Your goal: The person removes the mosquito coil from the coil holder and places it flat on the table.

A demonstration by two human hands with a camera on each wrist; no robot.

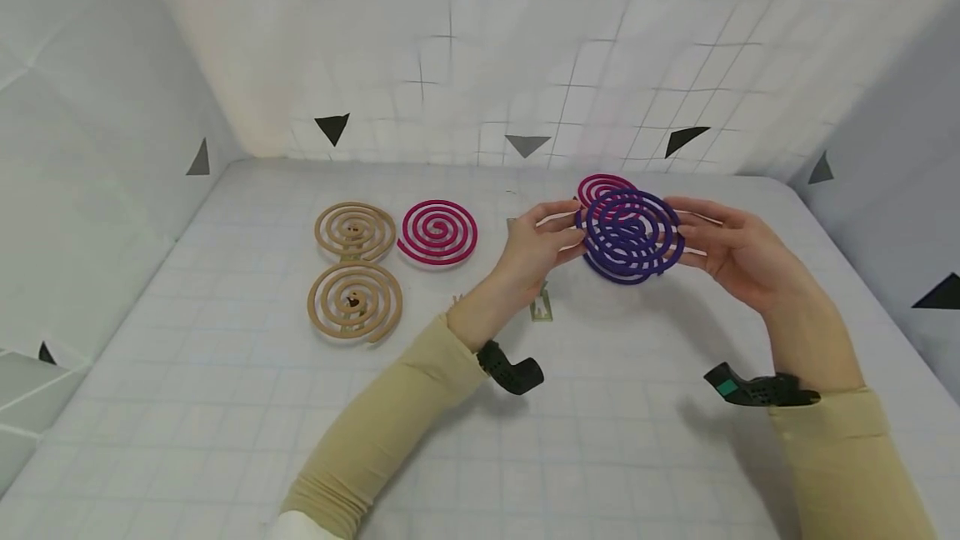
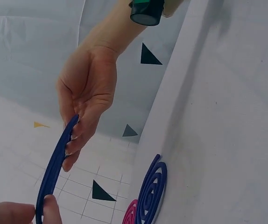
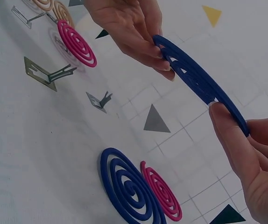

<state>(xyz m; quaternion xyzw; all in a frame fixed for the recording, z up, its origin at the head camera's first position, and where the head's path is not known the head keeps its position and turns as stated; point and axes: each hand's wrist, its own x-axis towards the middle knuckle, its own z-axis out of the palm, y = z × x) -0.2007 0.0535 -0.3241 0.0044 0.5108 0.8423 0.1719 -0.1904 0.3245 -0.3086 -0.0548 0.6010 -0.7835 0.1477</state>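
A dark blue-violet mosquito coil (image 1: 633, 232) is held up above the table between both hands. My left hand (image 1: 536, 244) pinches its left edge between thumb and fingers. On the opposite edge, my right hand (image 1: 738, 248) holds it the same way, thumb on one face. The right wrist view shows the held coil (image 3: 197, 77) tilted and nearly edge-on. Beneath it a second blue coil (image 3: 130, 187) lies on the table, beside a pink coil (image 3: 162, 193). In the head view the held coil partly covers both.
Left on the table are two tan coils (image 1: 355, 300), one behind the other, and a pink coil (image 1: 438, 232). Small metal stands with upright prongs, including a near one (image 3: 45, 74) and a farther one (image 3: 99, 101), stand between the coil groups. White gridded walls (image 1: 525, 48) surround the table.
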